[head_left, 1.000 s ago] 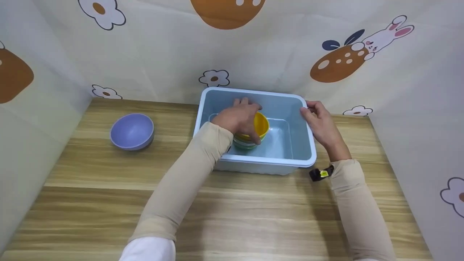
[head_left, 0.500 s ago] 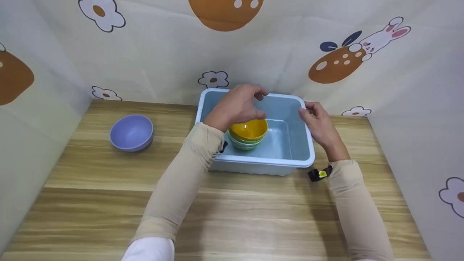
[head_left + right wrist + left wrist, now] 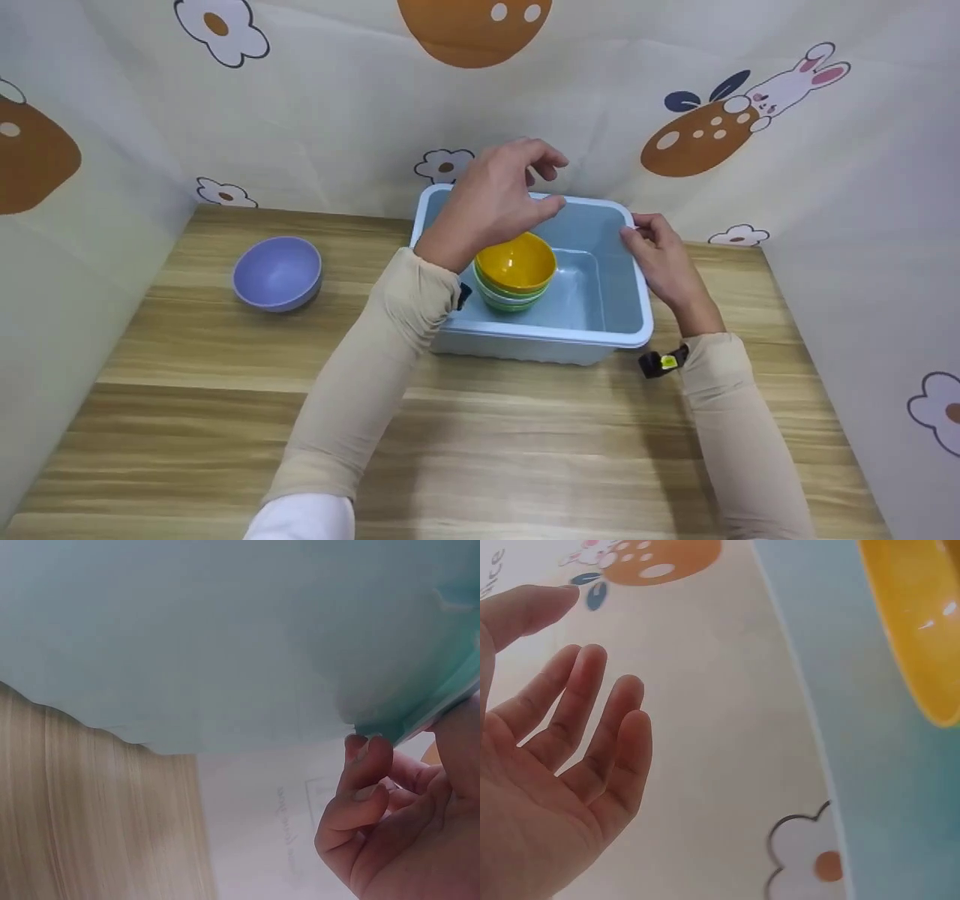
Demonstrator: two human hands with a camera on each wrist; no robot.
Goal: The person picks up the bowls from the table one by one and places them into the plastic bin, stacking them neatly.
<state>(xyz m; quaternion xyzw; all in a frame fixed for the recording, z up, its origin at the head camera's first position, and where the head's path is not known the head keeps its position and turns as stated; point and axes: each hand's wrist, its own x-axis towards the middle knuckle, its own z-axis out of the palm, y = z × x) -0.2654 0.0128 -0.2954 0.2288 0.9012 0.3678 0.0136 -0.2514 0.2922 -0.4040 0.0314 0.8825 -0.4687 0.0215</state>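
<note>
A light blue plastic basin [image 3: 540, 337] stands near the back of the table. Inside it, toward the left, is a stack of bowls, with a yellow bowl [image 3: 517, 262] on top and green and white ones under it. My left hand [image 3: 499, 191] hovers above the stack and the basin's back rim, fingers loosely bent and holding nothing; the left wrist view shows its bare palm [image 3: 547, 795] beside the yellow bowl [image 3: 922, 622]. With my right hand [image 3: 664, 259] I pinch the basin's right rim, thumb on the inside and fingers [image 3: 360, 787] curled under the lip outside.
A purple bowl [image 3: 277, 274] sits alone on the wooden table [image 3: 225, 420], left of the basin. A cloth wall [image 3: 330, 112] printed with flowers and a rabbit rises right behind the basin, and side walls flank the table.
My left hand has let go of the stacked bowls and risen up and back, out of the basin, uncovering the yellow bowl. The right hand stays on the rim.
</note>
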